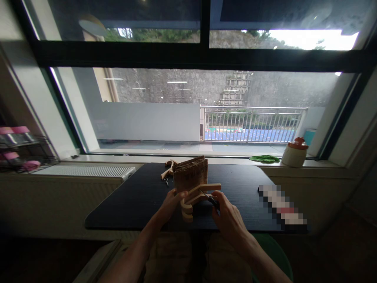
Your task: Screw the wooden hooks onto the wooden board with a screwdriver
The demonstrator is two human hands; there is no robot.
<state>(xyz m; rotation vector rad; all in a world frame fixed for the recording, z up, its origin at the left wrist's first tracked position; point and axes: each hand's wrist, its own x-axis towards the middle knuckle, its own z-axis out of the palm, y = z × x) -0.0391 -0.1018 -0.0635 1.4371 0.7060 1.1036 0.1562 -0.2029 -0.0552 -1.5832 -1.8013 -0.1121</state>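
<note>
A brown block (190, 173) with rough, ragged edges stands on the dark table. Against its near side are pale wooden pieces (203, 188) with curved, hook-like ends. My left hand (172, 204) is closed on the wooden piece at its left, thumb on top. In my right hand (226, 208) is a screwdriver (211, 199) with a dark handle and thin shaft. Its tip meets the upper wooden piece. Behind the block to the left lie more curved wooden pieces (167, 171), and beside them a few small metal bits (167, 182), perhaps screws.
The black table (126, 208) reaches the window sill. A blurred-out long item (282, 208) lies at its right. On the sill are a green cloth (265, 158) and a white jar with an orange lid (295, 152). A radiator (85, 171) and a rack with pink-lidded jars (20, 143) stand left.
</note>
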